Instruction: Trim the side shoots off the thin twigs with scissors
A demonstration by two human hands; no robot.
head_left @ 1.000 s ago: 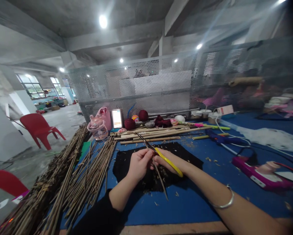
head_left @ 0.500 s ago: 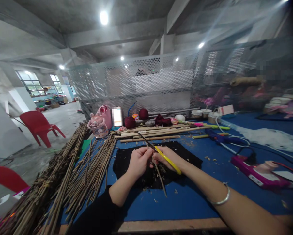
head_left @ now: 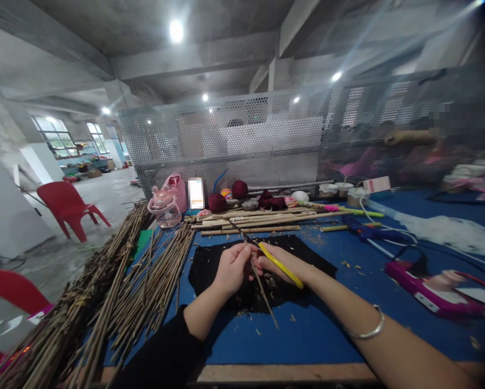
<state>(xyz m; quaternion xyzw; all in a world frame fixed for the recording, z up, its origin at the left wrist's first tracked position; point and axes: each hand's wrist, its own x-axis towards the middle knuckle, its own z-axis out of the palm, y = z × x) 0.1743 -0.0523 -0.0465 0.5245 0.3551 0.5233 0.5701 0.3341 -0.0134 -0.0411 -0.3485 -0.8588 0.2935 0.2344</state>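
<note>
My left hand is closed in a pinch on a thin brown twig that slants down toward the table's near edge. My right hand grips a yellow-handled tool, its dark blade lying against the twig beside the left fingers. Both hands hover over a black cloth strewn with shavings, on the blue tabletop. A silver bangle circles my right wrist.
Bundles of long twigs cover the table's left side. Thicker sticks, yarn balls, a pink bottle and cups line the back by a perforated metal screen. A purple-pink glue gun with cables lies right. Red chairs stand left.
The hands stay together over the cloth with only slight shifts; the view has drifted a little to the right.
</note>
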